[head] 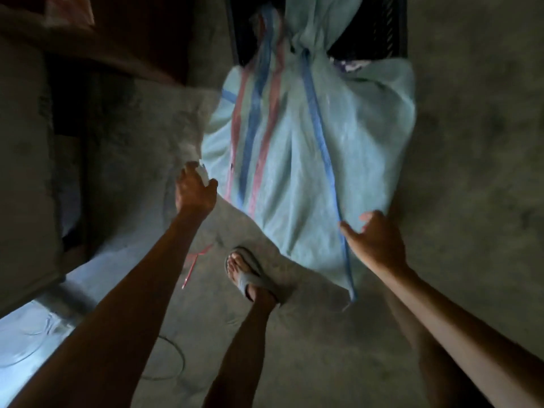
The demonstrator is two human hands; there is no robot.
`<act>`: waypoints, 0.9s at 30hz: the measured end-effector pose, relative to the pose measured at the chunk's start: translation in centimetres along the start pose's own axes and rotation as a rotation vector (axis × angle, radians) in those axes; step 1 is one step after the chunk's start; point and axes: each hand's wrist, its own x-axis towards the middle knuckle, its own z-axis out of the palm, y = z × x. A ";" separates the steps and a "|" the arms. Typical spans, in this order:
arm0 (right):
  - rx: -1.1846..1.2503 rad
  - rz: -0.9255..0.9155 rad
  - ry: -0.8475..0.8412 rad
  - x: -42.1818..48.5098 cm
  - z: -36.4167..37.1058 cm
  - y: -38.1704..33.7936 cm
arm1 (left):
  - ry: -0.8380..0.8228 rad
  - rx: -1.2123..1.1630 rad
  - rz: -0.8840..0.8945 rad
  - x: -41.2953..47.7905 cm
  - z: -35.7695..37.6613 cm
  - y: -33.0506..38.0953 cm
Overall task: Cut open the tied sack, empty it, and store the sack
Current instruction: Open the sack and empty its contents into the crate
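Observation:
A pale green woven sack [294, 148] with blue and red stripes stretches from my hands up to a black crate [379, 28], its gathered neck [303, 39] pointing into the crate. My left hand [194, 187] is closed on the sack's lower left corner. My right hand [378, 241] holds the sack's lower right edge, fingers behind the cloth and thumb out. Something purple and white [350, 65] shows at the crate's rim beside the sack. The picture is dim and blurred.
A red string [195, 264] lies on the concrete floor by my sandalled foot [245, 275]. A dark wire loop [173, 359] lies nearer me. A large box or cabinet [26, 172] stands at the left, with a bright patch of floor [38, 322] below it.

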 end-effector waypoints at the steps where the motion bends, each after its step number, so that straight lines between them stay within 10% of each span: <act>1: 0.024 0.154 -0.059 -0.7 3.2 1.5 | -0.048 0.000 -0.070 0.7 1.0 -2.1; 6: 0.291 0.623 -0.092 1.1 16.0 5.9 | -0.206 -0.317 -0.203 6.1 7.6 -7.0; 13: 0.382 0.433 0.107 8.0 21.0 6.0 | -0.117 -0.830 -0.595 11.3 13.7 -4.5; 22: 0.462 0.115 0.237 -3.6 1.8 2.2 | -0.075 -0.361 -0.220 -4.7 11.2 3.0; 27: 0.631 0.108 0.194 5.1 -9.7 -0.9 | -0.216 -0.654 -0.222 -4.9 8.1 8.0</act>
